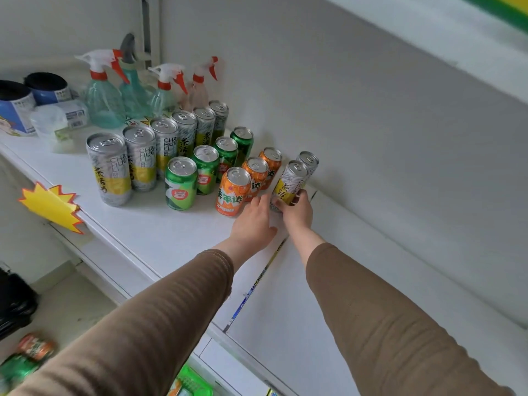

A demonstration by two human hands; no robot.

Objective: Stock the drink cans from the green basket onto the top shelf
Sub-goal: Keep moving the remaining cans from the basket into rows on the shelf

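Note:
On the white top shelf (160, 232) stand rows of drink cans: several tall silver-and-yellow cans (110, 170), several green cans (181, 182) and three orange cans (233, 191). My right hand (295, 208) grips the lower part of a tall silver-and-yellow can (291, 181), upright on the shelf to the right of the orange row, in front of another such can (308, 161). My left hand (253, 221) lies with straight fingers beside the front orange can, its fingertips near the held can's base. A piece of the green basket (191, 382) shows at the bottom edge.
Spray bottles (104, 92), blue tubs (15, 110) and a clear plastic container (50, 124) stand at the shelf's back left. A yellow starburst price tag (53, 205) hangs on the front edge. The white back wall (343, 110) is close behind the cans. Loose cans (35, 347) lie lower left.

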